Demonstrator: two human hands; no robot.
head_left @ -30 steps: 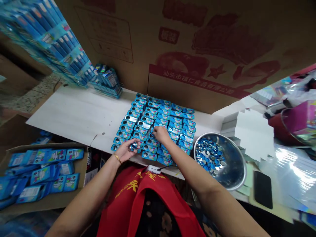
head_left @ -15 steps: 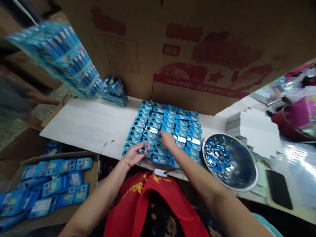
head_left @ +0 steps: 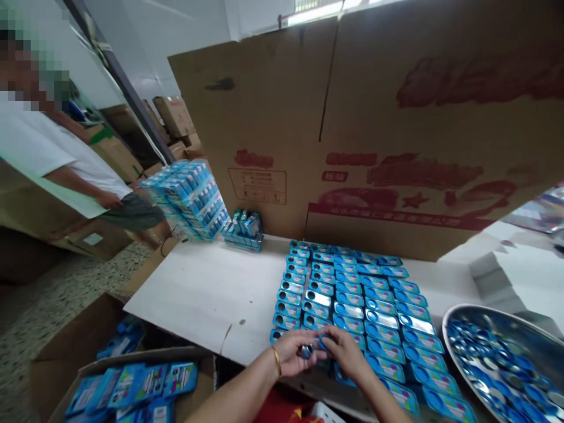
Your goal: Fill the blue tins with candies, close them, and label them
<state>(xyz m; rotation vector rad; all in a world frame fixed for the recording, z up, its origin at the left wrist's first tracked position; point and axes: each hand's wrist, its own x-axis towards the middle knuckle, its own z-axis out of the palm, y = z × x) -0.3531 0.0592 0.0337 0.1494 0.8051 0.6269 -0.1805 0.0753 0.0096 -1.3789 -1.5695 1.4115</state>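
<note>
My left hand (head_left: 293,355), a gold bangle at its wrist, is turned palm up and cupped around a few small shiny blue-and-silver discs (head_left: 307,351). Close against its fingertips, my right hand (head_left: 348,353) pinches one blue disc (head_left: 324,341) between thumb and fingers. Both hands are just over the near edge of the rows of flat blue packs (head_left: 382,333). Packs in the left columns show a dark round hole; many to the right show a blue disc in that place. My hands hide some packs beneath them.
To the right, a metal bowl (head_left: 446,329) holds many loose discs. A cardboard sheet (head_left: 264,117) stands behind the white table (head_left: 207,294). A small tray of packs (head_left: 243,230) and a tall stack (head_left: 187,197) are at back left. An open carton (head_left: 211,376) holds packs. A person (head_left: 88,158) stands left.
The view has tilted up and turned left. My right hand has come off the packs to my left hand, now holding a disc. The person at left shows more fully.
</note>
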